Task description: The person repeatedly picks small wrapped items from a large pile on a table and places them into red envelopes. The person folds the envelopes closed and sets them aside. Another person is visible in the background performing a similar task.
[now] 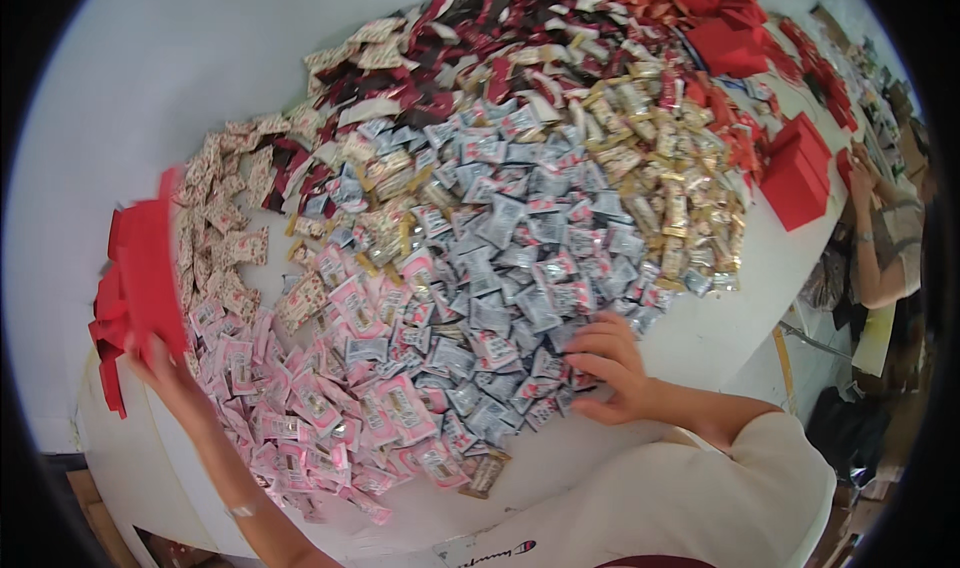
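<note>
At the left edge of the table my left hand point(160, 368) grips the lower end of a red box point(150, 268), slightly smeared by motion. More red pieces with hanging strips point(108, 343) lie beside and behind it. My right hand point(612, 368) rests at the near right edge of a heap of small silver-blue packets point(500, 238), thumb and fingers apart and touching the packets. Whether a packet sits under its fingertips is hidden. Pink packets point(310, 408) spread between my two hands, and a lone brown-gold packet point(486, 475) lies at the heap's near edge.
Gold-wrapped packets point(670, 183), dark red and white ones point(480, 28) and cream patterned ones point(215, 198) fill the white table point(700, 343). Red boxes point(797, 173) stand at the far right. Beyond the edge, another person's arm point(872, 253) reaches toward the table.
</note>
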A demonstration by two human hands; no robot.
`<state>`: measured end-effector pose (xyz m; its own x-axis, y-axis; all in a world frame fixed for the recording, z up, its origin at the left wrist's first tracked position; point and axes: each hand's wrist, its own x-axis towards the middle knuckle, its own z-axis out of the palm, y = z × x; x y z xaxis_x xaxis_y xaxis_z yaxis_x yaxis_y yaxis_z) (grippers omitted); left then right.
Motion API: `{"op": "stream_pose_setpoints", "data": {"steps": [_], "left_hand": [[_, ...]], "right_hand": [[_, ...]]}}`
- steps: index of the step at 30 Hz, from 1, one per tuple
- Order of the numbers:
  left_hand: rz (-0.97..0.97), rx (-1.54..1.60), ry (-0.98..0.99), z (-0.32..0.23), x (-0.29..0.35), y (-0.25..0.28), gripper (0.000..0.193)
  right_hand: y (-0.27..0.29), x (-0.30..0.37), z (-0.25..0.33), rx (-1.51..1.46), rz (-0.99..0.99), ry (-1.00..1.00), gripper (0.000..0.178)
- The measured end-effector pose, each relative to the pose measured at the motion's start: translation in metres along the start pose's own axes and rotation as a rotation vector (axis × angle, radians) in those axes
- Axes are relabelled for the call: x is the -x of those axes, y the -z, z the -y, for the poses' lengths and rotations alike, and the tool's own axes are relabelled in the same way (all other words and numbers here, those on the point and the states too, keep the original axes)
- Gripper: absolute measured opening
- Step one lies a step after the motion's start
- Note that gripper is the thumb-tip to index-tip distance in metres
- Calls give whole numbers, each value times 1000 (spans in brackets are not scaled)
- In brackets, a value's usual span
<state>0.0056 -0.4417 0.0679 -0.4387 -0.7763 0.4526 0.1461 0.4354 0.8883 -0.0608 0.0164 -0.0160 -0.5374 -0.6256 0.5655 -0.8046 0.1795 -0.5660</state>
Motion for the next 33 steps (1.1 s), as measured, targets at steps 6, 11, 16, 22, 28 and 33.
{"op": "stream_pose_setpoints", "data": {"steps": [6, 11, 16, 22, 28, 33], "left_hand": [[532, -484, -809, -57, 232, -19, 102], [637, -108, -638, -94, 288, -61, 101], [744, 289, -153, -109, 324, -90, 95], [890, 203, -247, -128, 317, -107, 62], [920, 422, -100, -115, 332, -104, 37], [883, 548, -70, -96, 339, -88, 38]], "right_hand": [[28, -32, 52, -951, 119, -298, 84], [73, -17, 34, -688, 129, -162, 80], [112, -24, 18, -502, 681, 87, 70], [148, -115, -147, 49, 121, -62, 20], [101, -158, -218, 724, 604, 231, 33], [110, -179, -210, 807, 723, 221, 34]]}}
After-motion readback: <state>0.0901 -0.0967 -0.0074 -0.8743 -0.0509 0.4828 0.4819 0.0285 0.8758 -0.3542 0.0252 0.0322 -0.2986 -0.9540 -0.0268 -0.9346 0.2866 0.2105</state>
